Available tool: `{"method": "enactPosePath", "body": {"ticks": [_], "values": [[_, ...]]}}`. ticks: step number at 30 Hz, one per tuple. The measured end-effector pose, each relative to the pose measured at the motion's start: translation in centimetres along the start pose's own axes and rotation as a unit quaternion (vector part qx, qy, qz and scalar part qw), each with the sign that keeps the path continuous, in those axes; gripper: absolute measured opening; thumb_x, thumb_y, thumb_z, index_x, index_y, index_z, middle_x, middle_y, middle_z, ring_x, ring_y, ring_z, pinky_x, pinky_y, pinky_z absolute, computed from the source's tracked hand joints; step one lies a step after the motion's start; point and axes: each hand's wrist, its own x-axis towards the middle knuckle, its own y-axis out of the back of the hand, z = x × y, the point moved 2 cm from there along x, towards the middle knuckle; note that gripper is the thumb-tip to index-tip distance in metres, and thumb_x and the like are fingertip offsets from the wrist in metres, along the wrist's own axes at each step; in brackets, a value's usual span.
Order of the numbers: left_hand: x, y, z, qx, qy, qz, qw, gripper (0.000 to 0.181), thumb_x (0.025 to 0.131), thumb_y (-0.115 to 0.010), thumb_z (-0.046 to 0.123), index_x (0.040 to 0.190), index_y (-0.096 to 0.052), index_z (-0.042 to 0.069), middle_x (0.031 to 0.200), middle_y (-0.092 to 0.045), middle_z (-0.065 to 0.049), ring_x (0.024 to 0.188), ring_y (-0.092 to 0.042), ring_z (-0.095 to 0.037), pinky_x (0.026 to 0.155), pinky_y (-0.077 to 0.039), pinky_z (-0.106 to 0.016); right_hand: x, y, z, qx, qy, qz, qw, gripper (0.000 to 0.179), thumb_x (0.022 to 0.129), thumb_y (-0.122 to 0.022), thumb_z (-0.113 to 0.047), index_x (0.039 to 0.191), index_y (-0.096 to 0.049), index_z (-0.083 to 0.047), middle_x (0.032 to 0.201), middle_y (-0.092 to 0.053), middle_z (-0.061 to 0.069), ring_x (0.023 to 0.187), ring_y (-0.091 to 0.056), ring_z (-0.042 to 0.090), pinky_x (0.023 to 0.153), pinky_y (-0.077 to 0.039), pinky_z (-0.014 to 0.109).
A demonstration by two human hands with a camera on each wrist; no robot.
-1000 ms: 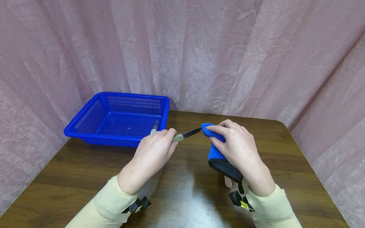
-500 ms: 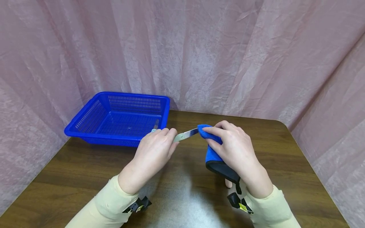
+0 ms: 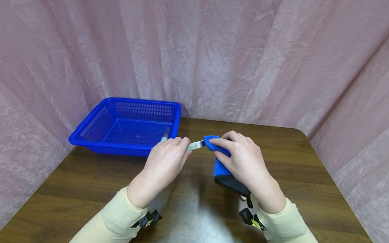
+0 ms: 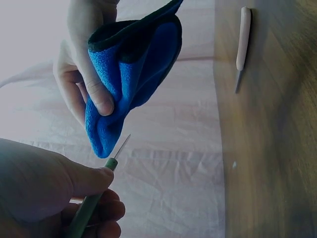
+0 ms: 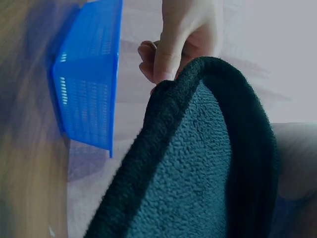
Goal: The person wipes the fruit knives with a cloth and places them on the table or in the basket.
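Note:
My left hand (image 3: 166, 158) grips the pale green handle of a small knife (image 3: 193, 146), its blade pointing right. In my right hand (image 3: 245, 155) is a folded blue cloth (image 3: 221, 167) with black edging, pinched between thumb and fingers. The cloth's folded end covers the outer part of the blade in the head view. From the left wrist side, the blade (image 4: 122, 147) shows close beside the cloth's lower end. The cloth's loose part hangs below the right hand and fills much of the right wrist view.
A blue plastic basket (image 3: 124, 149) stands at the back left, with another knife (image 3: 165, 135) inside by its right wall. On the wooden table (image 3: 304, 168) lies a pink-handled knife (image 4: 243, 39), mostly hidden under the right arm in the head view. A pink curtain (image 3: 212, 60) hangs behind.
My right hand has moved left with the cloth, from apart from the blade tip to over the outer blade, leaving less of it showing. The left hand stays nearly still.

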Motion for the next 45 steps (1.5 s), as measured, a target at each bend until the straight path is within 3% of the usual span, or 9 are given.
{"method": "enactPosePath", "body": {"ticks": [15, 45], "values": [[-0.17, -0.08, 0.19, -0.004, -0.006, 0.006, 1.0, 0.026, 0.099, -0.086, 0.02, 0.096, -0.063, 0.009, 0.077, -0.057, -0.001, 0.066, -0.062, -0.024, 0.055, -0.044, -0.036, -0.2, -0.78, -0.93, -0.001, 0.025, -0.001, 0.9997, 0.04, 0.09, -0.095, -0.022, 0.128, -0.085, -0.026, 0.113, -0.075, 0.003, 0.101, -0.07, 0.026, 0.089, -0.056, 0.046], [-0.24, -0.09, 0.38, -0.008, -0.009, 0.002, 0.9999, 0.023, 0.102, -0.083, 0.022, 0.099, -0.065, 0.009, 0.078, -0.059, -0.001, 0.065, -0.06, -0.023, 0.055, -0.045, -0.034, -0.13, -0.91, -0.7, -0.005, 0.018, -0.001, 0.9998, 0.037, 0.09, -0.094, -0.023, 0.127, -0.085, -0.026, 0.113, -0.075, 0.002, 0.102, -0.071, 0.026, 0.089, -0.057, 0.046]]}}
